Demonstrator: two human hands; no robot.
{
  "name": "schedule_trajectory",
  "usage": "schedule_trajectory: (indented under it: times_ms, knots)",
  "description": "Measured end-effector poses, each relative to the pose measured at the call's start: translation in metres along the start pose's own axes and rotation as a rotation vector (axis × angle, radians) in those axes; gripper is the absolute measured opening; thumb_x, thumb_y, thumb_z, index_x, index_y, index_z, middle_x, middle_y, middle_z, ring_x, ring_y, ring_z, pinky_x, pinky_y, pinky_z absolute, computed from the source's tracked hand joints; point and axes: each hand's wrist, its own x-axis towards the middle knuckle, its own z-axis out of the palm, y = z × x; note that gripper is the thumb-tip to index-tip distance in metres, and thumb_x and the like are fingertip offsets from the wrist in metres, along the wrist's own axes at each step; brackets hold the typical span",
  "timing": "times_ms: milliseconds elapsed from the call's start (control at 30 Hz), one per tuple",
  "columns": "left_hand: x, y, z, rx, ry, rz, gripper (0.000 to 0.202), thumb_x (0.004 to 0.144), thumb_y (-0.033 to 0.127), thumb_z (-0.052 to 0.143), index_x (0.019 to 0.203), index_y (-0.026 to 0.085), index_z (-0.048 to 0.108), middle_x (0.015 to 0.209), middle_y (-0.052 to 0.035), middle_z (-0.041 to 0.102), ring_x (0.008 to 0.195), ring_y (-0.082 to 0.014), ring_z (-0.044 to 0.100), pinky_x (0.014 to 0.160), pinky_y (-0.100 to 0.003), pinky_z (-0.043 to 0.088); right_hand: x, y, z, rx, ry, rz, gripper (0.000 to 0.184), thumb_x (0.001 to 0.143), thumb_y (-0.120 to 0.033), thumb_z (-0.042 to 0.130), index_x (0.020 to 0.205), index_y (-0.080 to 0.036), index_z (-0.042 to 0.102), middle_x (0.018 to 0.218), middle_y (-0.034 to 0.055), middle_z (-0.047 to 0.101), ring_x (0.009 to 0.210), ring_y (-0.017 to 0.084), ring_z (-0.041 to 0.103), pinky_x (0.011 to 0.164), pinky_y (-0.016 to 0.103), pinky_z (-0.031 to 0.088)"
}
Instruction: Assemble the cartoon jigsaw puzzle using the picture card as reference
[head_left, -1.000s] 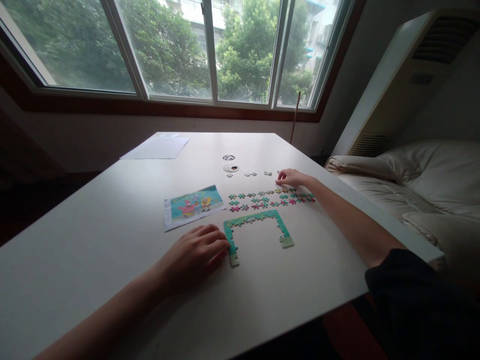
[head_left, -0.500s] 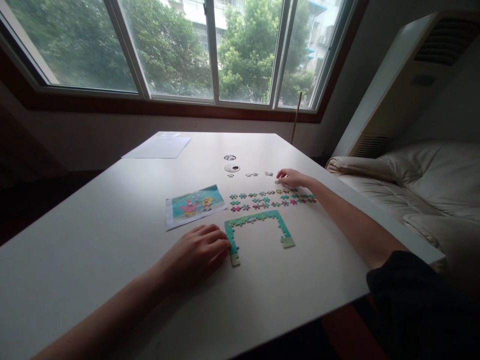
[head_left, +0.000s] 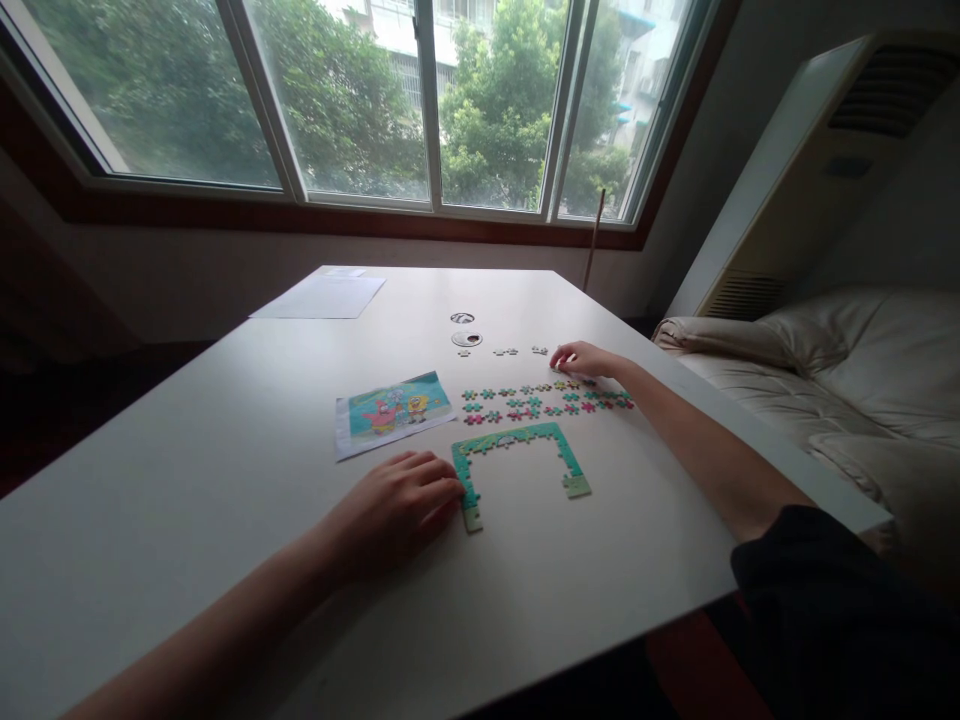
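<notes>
My left hand [head_left: 412, 498] rests on the white table, fingers loosely bent, their tips touching the left side of a partly joined jigsaw border [head_left: 512, 437]. The border is green, with a top and two sides and an open lower end. Farther off, my right hand [head_left: 585, 360] reaches over the table with its fingertips pinched on a small pale puzzle piece [head_left: 554, 369], mostly hidden by the fingers. Rows of loose puzzle pieces [head_left: 533, 405] lie between the border and this hand. Left of them is a printed cartoon picture [head_left: 397, 410].
Two round items [head_left: 466, 339] and several pale pieces [head_left: 506, 351] lie toward the far side of the table [head_left: 225, 480]. White paper sheets [head_left: 322, 297] sit at the far left corner. A cream sofa [head_left: 847, 360] stands to the right, and a window [head_left: 360, 110] is beyond.
My right hand has shifted slightly left and nearer, its fingertips low at the pale piece. My left hand stays against the border. The whole view has shifted a little.
</notes>
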Motion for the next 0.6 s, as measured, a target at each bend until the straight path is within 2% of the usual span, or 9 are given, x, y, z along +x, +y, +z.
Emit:
schedule_trajectory:
  times_ms: [233, 467, 600]
  knots:
    - [-0.001, -0.001, 0.001, -0.011, -0.001, -0.013, 0.019, 0.09, 0.017, 0.043, 0.096, 0.021, 0.061, 0.091, -0.0053, 0.063, 0.084, -0.0176, 0.058, 0.074, -0.03, 0.046, 0.0, -0.006, 0.002, -0.004, 0.017, -0.037, 0.027, 0.078, -0.011, 0.049, 0.094, -0.018, 0.069, 0.101, 0.0036, 0.066, 0.079, 0.011, 0.06, 0.063, 0.016, 0.044]
    - [-0.001, -0.001, 0.003, -0.017, 0.008, -0.015, 0.02, 0.089, 0.016, 0.044, 0.095, 0.02, 0.062, 0.091, -0.0052, 0.063, 0.083, -0.0172, 0.058, 0.072, -0.03, 0.047, 0.002, -0.033, 0.004, -0.065, 0.051, -0.091, 0.025, 0.083, -0.018, 0.049, 0.101, -0.018, 0.067, 0.104, 0.004, 0.064, 0.067, 0.008, 0.057, 0.061, 0.016, 0.043]
    - [-0.001, -0.002, 0.003, -0.011, 0.016, -0.007, 0.02, 0.089, 0.016, 0.044, 0.095, 0.02, 0.062, 0.09, -0.0051, 0.063, 0.082, -0.0173, 0.058, 0.072, -0.03, 0.047, 0.009, -0.048, 0.008, -0.13, 0.069, -0.126, 0.029, 0.085, -0.018, 0.049, 0.11, -0.02, 0.064, 0.104, 0.006, 0.063, 0.075, 0.011, 0.058, 0.071, 0.019, 0.044]
